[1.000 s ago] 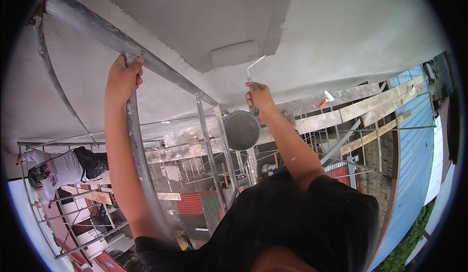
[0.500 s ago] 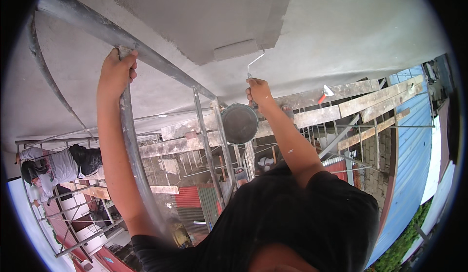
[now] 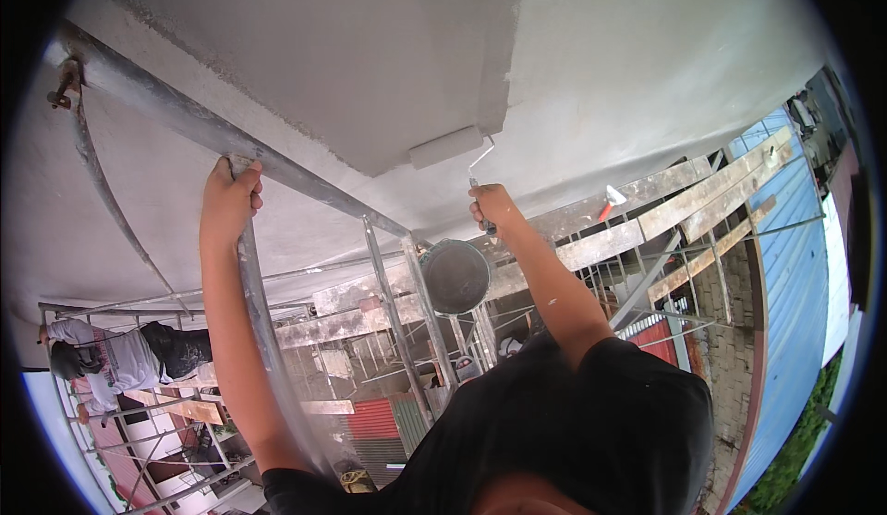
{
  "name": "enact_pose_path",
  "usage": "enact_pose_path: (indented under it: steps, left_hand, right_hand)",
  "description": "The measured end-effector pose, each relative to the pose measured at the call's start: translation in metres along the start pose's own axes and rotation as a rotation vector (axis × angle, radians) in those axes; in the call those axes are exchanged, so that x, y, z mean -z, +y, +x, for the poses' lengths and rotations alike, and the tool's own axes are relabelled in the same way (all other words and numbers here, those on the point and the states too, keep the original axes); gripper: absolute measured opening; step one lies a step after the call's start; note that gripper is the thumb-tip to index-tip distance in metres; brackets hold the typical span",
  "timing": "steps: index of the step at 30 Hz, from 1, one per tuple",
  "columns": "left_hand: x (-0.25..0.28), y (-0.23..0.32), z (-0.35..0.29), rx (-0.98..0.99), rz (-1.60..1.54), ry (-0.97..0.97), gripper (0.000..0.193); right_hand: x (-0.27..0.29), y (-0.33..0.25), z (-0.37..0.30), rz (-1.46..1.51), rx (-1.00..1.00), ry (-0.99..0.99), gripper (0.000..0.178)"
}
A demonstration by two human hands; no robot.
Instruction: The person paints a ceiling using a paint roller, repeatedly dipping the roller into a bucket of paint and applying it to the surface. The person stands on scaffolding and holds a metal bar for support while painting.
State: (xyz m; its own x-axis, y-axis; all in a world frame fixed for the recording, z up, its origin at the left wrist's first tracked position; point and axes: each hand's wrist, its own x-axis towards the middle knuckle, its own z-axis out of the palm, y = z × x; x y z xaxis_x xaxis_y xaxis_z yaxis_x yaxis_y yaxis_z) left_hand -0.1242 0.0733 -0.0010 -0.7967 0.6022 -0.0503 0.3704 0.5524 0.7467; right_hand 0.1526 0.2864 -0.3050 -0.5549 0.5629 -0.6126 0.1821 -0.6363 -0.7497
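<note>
My right hand (image 3: pixel 493 208) is closed round the handle of a paint roller (image 3: pixel 447 148). Its grey sleeve lies against the wall (image 3: pixel 610 62), at the lower edge of a darker, wet-looking grey patch (image 3: pixel 397 44). Up at the left, my left hand (image 3: pixel 231 199) grips a grey metal scaffold pole (image 3: pixel 263 330), just under where it meets a thicker slanting pipe (image 3: pixel 222 145). Below the roller, a round bucket (image 3: pixel 455 277) with dark grey contents stands by the planks.
Worn scaffold planks (image 3: pixel 591 249) run along the wall below me. A red-handled scraper-like tool (image 3: pixel 611 202) lies on them at the right. Another person (image 3: pixel 120 356) is on the scaffolding at the far left. Blue corrugated roofing (image 3: pixel 795 312) spreads at the right, far down.
The whole view has shifted, so the hands, bucket and planks sit lower in the picture. The roller stays on the wall at the patch's lower edge. Both hands keep their grips.
</note>
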Motion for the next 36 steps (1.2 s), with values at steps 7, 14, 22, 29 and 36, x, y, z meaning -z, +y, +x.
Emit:
enact_pose_path:
  steps: [7, 14, 22, 29, 36]
  left_hand:
    - [0.0, -0.001, -0.006, -0.02, -0.052, 0.008, 0.021]
    - [-0.002, -0.003, -0.003, -0.031, -0.106, 0.028, 0.019]
    - [-0.006, -0.004, -0.002, -0.089, -0.142, 0.031, 0.018]
    - [-0.003, -0.005, -0.004, -0.084, -0.147, 0.037, 0.018]
    - [0.0, -0.004, -0.007, -0.101, -0.147, 0.04, 0.018]
  right_hand:
    - [-0.031, -0.074, -0.101, 0.007, 0.239, -0.058, 0.028]
    - [-0.064, -0.158, -0.161, 0.0, 0.526, -0.154, 0.047]
    - [-0.112, -0.272, -0.205, 0.003, 0.825, -0.239, 0.049]
    - [-0.154, -0.393, -0.255, 0.034, 1.079, -0.271, 0.027]
    - [-0.168, -0.439, -0.276, 0.011, 1.189, -0.264, 0.024]
